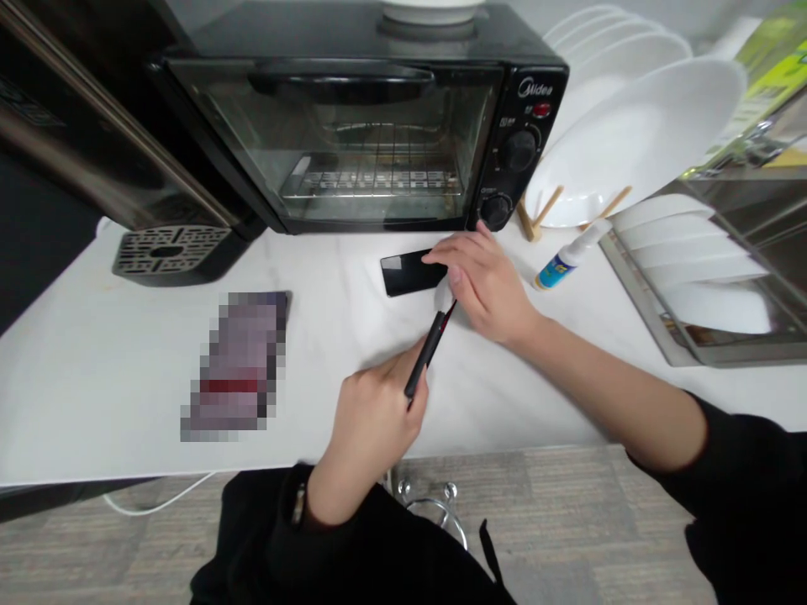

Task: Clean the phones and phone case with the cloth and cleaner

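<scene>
A thin black object [425, 357], seen edge-on with a bit of red along it, is gripped in my left hand [378, 407] above the white counter. My right hand [488, 286] is bent over just beyond its upper end, fingers pointing left, with a small whitish piece [445, 296] below the thumb that I cannot make out clearly. A dark glossy phone [409, 274] lies flat on the counter; the right fingertips are over its right end.
Behind stands a black toaster oven [366, 143]. White plates [643, 134] in a wooden rack and a small spray bottle [558, 267] are at the right, beside a metal dish basin [668, 344]. A pixelated item [239, 361] and a drip tray [170, 254] are at the left.
</scene>
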